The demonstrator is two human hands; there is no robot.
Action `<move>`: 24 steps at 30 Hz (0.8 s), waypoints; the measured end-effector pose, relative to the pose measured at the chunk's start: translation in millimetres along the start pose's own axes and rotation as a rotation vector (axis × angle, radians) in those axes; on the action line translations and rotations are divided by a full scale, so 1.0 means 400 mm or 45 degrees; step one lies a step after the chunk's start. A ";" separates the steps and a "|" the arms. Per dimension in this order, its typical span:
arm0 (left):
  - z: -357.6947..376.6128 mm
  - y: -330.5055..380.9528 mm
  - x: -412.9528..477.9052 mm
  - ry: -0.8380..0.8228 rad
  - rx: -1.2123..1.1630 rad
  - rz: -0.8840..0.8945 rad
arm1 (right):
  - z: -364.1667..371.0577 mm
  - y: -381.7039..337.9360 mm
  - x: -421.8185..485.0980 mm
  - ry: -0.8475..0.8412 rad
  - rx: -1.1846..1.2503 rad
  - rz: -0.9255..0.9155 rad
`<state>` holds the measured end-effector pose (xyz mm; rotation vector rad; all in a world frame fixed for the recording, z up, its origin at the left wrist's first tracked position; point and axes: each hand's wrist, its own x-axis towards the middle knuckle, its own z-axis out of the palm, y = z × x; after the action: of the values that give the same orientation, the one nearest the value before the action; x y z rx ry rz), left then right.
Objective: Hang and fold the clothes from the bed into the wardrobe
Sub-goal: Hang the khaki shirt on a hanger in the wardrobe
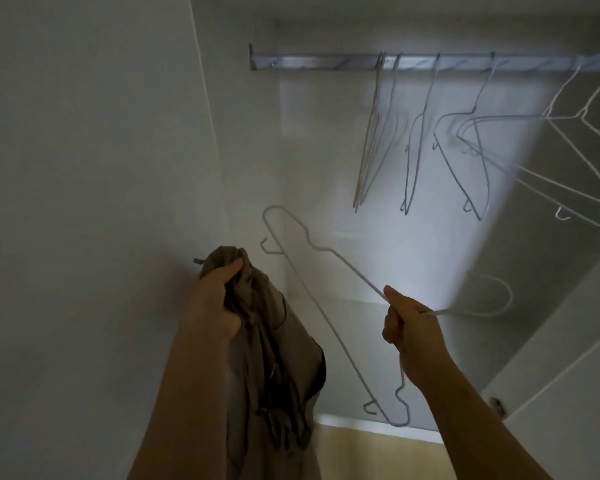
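Home interior: inside of a built-in wardrobe [309,150]. White side panel [101,168]. Metal hanging rail [326,62] fixed across the top. Row of bare wire hangers [478,98] in grey, pinkish and white, hooked on the rail. Strip of pale wood floor [361,455] below. Dim light.

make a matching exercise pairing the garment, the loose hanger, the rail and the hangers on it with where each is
1. brown garment
2. white hanger
3. rail
4. bare hangers

a. hooked on the rail
b. gripped in the left hand
c. held in the right hand
d. runs level across the top

Pairs: 1-b, 2-c, 3-d, 4-a
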<state>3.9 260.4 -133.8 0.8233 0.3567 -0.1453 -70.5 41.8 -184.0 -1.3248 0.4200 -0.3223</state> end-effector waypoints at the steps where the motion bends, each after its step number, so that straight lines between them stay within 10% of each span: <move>1: -0.004 -0.006 -0.006 -0.003 -0.024 -0.013 | -0.012 0.006 -0.005 -0.029 -0.066 0.003; 9: 0.005 -0.022 -0.070 0.107 0.253 0.403 | -0.047 0.037 -0.022 -0.259 -0.518 -0.067; 13: 0.037 -0.066 -0.119 -0.163 0.403 0.433 | 0.002 0.056 -0.044 -0.313 -0.688 -0.085; 21: 0.011 -0.074 -0.135 -0.435 0.596 0.241 | 0.043 0.009 -0.058 -0.046 -0.229 -0.078; 24: -0.007 -0.070 -0.122 -0.149 1.247 0.370 | 0.042 -0.038 -0.043 -0.044 -0.267 -0.173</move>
<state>-49.8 243.2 -137.0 1.8134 0.0268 -0.0905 -77.5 60.9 -164.1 -1.5661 0.3421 -0.3760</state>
